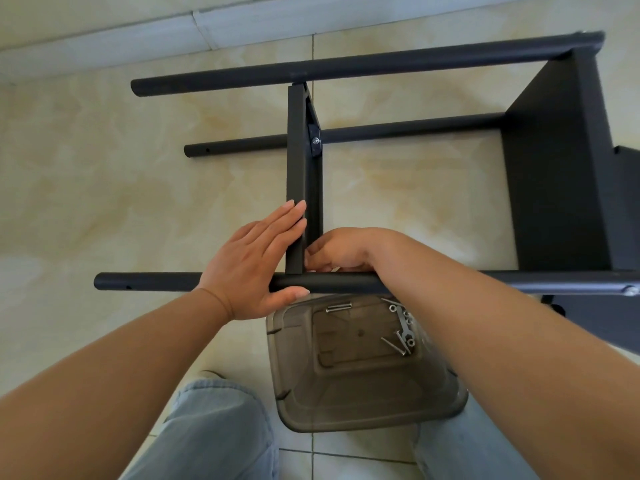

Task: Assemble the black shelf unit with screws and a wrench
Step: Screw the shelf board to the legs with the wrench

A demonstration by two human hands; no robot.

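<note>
The black shelf unit lies on its side on the tiled floor, with several round black poles running left to right. A black middle shelf panel [296, 161] stands on edge between the poles. My left hand [258, 258] presses flat against the panel's left face, thumb under the near pole [145, 282]. My right hand [337, 251] reaches behind the near pole at the panel's lower corner, fingers curled; what they hold is hidden. A second shelf panel [557, 168] is fixed at the right. A silver bolt [315, 141] shows on a bracket at the middle pole.
A smoky clear plastic bin [298, 393] sits in front of my knees, holding loose screws [338, 308] and a small wrench [404, 325]. Another black board [627, 209] lies at the far right. A pale wall base runs along the top.
</note>
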